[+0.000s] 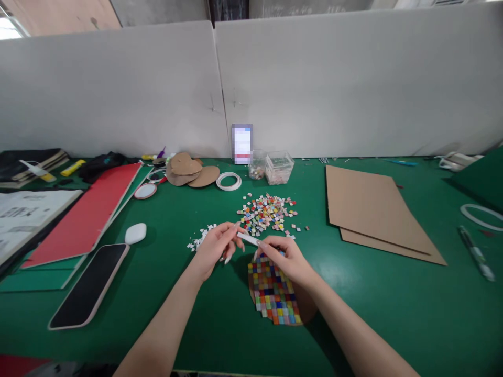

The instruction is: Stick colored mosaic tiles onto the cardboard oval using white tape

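Note:
Both hands meet over the middle of the green table [220, 314], holding a small white strip [248, 239] between them. My left hand [220, 246] pinches its left end; my right hand [283, 256] grips its right end. Below my right hand lies a brown cardboard round [306, 306], partly covered with rows of coloured square tiles [275, 293]; my right hand and forearm hide part of it. A heap of loose coloured tiles [267, 212] lies just beyond the hands. White backing scraps [201, 238] are scattered beside my left hand.
Clear containers [279, 168] and a lit phone [242, 144] stand at the back. Cardboard sheets [369, 209] lie right, with a pen [476, 254] farther out. On the left are a dark phone [90, 285], white case [135, 233], red folder [86, 214] and cardboard cutouts [204, 176].

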`<state>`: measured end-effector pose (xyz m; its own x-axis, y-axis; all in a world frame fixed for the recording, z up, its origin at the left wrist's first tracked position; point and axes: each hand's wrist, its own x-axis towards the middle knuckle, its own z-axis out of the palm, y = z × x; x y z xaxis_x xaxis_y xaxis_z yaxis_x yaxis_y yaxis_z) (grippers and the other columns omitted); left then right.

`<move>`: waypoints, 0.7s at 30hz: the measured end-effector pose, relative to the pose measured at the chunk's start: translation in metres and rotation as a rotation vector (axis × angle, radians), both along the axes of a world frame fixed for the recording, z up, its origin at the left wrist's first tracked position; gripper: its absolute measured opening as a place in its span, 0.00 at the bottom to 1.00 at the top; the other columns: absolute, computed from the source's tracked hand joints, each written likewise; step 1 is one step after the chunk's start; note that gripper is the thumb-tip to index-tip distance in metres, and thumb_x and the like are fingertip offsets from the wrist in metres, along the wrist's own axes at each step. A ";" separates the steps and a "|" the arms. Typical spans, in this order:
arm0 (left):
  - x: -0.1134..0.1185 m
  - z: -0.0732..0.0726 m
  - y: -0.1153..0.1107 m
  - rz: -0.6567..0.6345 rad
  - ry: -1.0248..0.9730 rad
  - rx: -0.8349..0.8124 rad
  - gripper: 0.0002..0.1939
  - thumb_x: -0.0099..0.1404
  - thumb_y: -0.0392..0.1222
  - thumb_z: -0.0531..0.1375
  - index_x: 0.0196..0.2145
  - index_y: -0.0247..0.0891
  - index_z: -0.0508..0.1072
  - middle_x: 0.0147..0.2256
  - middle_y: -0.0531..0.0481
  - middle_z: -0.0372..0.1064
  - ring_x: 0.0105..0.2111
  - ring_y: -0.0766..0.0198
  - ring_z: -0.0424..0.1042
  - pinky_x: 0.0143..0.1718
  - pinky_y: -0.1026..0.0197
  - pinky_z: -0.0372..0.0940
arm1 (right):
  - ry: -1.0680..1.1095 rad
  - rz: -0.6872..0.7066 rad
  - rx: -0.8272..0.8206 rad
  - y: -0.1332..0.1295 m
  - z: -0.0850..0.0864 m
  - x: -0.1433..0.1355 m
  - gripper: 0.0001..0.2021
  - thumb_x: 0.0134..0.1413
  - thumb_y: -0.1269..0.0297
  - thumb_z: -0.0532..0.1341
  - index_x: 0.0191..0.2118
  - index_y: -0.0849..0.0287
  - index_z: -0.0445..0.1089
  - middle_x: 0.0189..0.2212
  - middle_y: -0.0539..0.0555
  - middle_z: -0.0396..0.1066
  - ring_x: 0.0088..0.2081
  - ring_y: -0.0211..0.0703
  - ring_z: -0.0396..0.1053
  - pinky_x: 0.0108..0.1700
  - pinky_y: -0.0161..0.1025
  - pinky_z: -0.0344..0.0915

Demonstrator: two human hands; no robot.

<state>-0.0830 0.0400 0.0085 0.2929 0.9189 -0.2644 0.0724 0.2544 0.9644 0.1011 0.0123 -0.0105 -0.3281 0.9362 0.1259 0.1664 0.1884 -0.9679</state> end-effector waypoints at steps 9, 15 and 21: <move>-0.001 -0.001 0.000 -0.014 0.027 0.024 0.14 0.60 0.49 0.56 0.34 0.33 0.68 0.21 0.53 0.66 0.13 0.76 0.52 0.15 0.69 0.46 | -0.009 0.006 -0.001 0.001 -0.002 0.001 0.17 0.58 0.58 0.52 0.26 0.61 0.71 0.21 0.50 0.64 0.22 0.35 0.55 0.24 0.34 0.51; -0.001 -0.002 0.000 0.000 0.037 0.046 0.12 0.60 0.47 0.56 0.33 0.33 0.67 0.20 0.55 0.64 0.14 0.76 0.51 0.15 0.70 0.46 | -0.028 0.013 -0.017 0.000 -0.002 0.000 0.16 0.58 0.59 0.52 0.27 0.60 0.72 0.21 0.50 0.64 0.22 0.35 0.55 0.24 0.34 0.51; 0.001 -0.001 0.001 0.016 0.028 0.031 0.16 0.61 0.52 0.54 0.31 0.33 0.67 0.18 0.55 0.62 0.13 0.76 0.51 0.15 0.70 0.47 | -0.047 0.015 -0.004 0.000 -0.002 -0.001 0.16 0.58 0.60 0.51 0.27 0.61 0.71 0.21 0.50 0.64 0.23 0.36 0.57 0.26 0.34 0.54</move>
<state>-0.0823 0.0405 0.0077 0.2709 0.9312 -0.2439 0.0957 0.2260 0.9694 0.1002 0.0120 -0.0129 -0.3471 0.9318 0.1064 0.2087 0.1873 -0.9599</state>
